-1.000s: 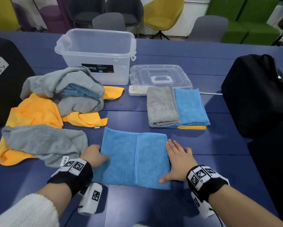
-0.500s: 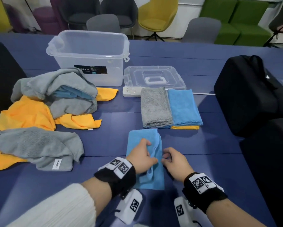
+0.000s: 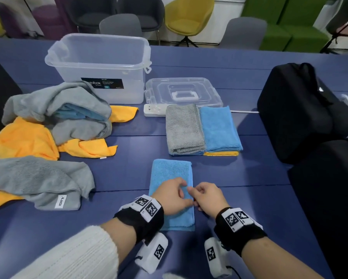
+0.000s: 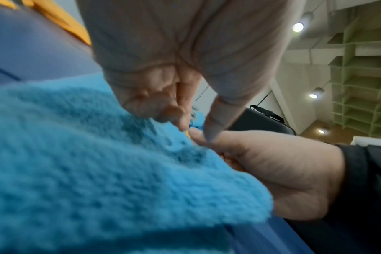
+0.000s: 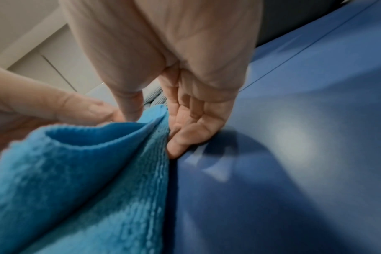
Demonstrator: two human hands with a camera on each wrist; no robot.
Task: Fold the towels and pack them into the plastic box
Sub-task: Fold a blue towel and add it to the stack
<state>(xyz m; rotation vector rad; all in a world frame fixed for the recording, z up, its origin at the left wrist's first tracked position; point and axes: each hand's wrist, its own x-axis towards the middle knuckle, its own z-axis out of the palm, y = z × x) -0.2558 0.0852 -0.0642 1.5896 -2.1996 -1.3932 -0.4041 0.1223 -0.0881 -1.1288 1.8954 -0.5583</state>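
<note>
Left hand [image 3: 172,195] lies on the folded blue towel [image 3: 170,172], fingers curled, pinching its right edge. Right hand [image 3: 206,196] is just beside that edge; its thumb meets the left thumb at the cloth while its other fingers curl against the tabletop [image 3: 249,198], and what they hold is hidden. Both wrist views are blurred. Beyond the towel lies a folded pile [image 3: 203,129]; further away from it, to the left, stands the plastic box [image 3: 100,65], its front partly covered by loose towels [image 3: 54,109].
</note>
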